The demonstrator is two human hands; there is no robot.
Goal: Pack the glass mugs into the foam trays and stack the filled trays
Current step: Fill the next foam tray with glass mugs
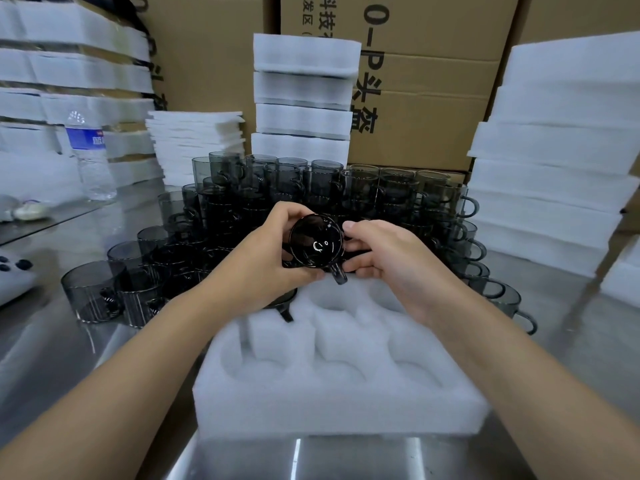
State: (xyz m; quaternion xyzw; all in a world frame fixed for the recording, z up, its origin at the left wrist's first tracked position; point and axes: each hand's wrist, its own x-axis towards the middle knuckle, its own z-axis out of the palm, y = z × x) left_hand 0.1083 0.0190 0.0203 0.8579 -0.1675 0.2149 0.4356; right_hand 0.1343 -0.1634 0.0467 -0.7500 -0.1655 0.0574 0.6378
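Observation:
A dark smoked-glass mug is held above the far edge of a white foam tray, its round base turned toward me and its handle pointing down. My left hand curls around its left side; my right hand pinches its right side with fingers and thumb. The tray has several round pockets. One mug sits in the far-left pocket, partly hidden by my left forearm. Behind the tray stand several stacked rows of matching mugs.
Piles of white foam trays rise at the back centre, right and left. A water bottle stands at the left on the steel table. Cardboard boxes form the back wall.

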